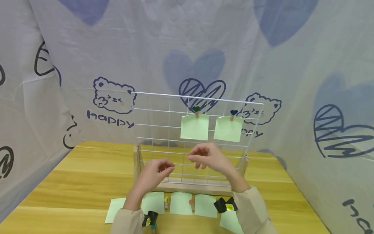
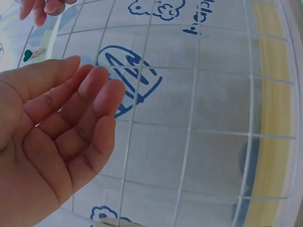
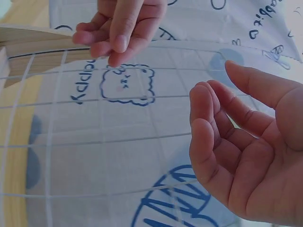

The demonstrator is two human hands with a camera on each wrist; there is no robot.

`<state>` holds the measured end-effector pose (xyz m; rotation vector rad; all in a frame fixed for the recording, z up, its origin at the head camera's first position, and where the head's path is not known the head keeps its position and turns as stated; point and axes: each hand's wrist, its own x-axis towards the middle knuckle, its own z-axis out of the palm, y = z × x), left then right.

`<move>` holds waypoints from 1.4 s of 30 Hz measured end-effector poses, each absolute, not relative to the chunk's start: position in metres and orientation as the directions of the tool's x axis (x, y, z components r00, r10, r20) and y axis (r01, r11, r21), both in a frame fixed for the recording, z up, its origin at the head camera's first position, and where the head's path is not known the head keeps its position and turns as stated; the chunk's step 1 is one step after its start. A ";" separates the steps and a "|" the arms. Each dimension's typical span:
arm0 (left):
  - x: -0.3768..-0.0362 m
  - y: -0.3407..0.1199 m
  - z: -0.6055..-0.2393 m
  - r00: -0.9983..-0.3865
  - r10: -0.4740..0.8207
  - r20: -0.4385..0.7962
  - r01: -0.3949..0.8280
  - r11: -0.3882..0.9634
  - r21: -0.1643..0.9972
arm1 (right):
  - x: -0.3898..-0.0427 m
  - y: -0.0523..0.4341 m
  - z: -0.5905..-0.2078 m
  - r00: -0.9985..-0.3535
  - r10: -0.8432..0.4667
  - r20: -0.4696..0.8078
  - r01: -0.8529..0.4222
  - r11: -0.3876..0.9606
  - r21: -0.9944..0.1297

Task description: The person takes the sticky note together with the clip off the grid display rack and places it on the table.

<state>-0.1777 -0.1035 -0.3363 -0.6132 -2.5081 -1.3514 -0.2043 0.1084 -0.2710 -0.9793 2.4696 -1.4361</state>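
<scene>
In the head view my left hand (image 1: pixel 155 173) hovers before the lower left of a white wire grid panel (image 1: pixel 169 95), fingers loosely bent. My right hand (image 1: pixel 212 159) is raised a little higher, just below two pale green paper notes. One note (image 1: pixel 194 128) hangs from a wooden clip with a green heart (image 1: pixel 196 109); the other note (image 1: pixel 228 130) hangs to its right under a dark blue heart clip (image 1: pixel 233 112). Both wrist views show relaxed, curved fingers around bare air, in the left hand (image 2: pixel 71 123) and the right hand (image 3: pixel 236 156) alike.
The grid stands in a wooden base (image 1: pixel 193 188) on a wood-grain table (image 1: pixel 73 182). In front lie several green notes (image 1: pixel 181 203), with a yellow clip (image 1: pixel 166 203) and an orange clip (image 1: pixel 191 203) between them. A printed cloth (image 1: pixel 152 61) hangs behind.
</scene>
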 end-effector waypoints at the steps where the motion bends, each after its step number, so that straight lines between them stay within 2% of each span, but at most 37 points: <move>1: -0.179 -0.103 -0.335 -0.885 0.249 0.394 0.466 0.491 0.736 | -0.204 0.109 -0.268 -0.780 -0.588 0.214 -0.477 0.337 -0.812; 7: -0.185 -0.096 -0.326 -0.894 0.183 0.409 0.443 0.505 0.741 | -0.206 0.112 -0.250 -0.788 -0.567 0.240 -0.495 0.351 -0.795; 13: -0.188 -0.090 -0.320 -0.914 0.101 0.392 0.390 0.480 0.785 | -0.211 0.112 -0.229 -0.805 -0.499 0.321 -0.526 0.349 -0.776; 19: -0.193 -0.087 -0.316 -0.904 0.115 0.412 0.415 0.472 0.778 | -0.214 0.113 -0.205 -0.813 -0.416 0.408 -0.554 0.336 -0.762; 26: -0.197 -0.083 -0.312 -0.893 0.105 0.437 0.432 0.467 0.771 | -0.219 0.109 -0.197 -0.808 -0.317 0.497 -0.587 0.351 -0.730; 30: -0.200 -0.082 -0.306 -0.881 0.085 0.466 0.451 0.454 0.768 | -0.223 0.105 -0.197 -0.741 -0.274 0.613 -0.671 0.353 -0.652; 34: -0.202 -0.080 -0.298 -0.867 0.054 0.495 0.467 0.433 0.771 | -0.231 0.101 -0.199 -0.571 -0.270 0.776 -0.797 0.407 -0.445; 37: -0.204 -0.077 -0.292 -0.867 0.012 0.498 0.461 0.400 0.792 | -0.236 0.099 -0.199 -0.448 -0.287 0.847 -0.839 0.463 -0.287; 39: -0.205 -0.075 -0.290 -0.866 -0.016 0.500 0.460 0.369 0.807 | -0.237 0.097 -0.198 -0.415 -0.298 0.860 -0.838 0.493 -0.234; 42: -0.208 -0.072 -0.287 -0.858 -0.050 0.511 0.471 0.318 0.823 | -0.238 0.097 -0.197 -0.420 -0.318 0.850 -0.812 0.550 -0.196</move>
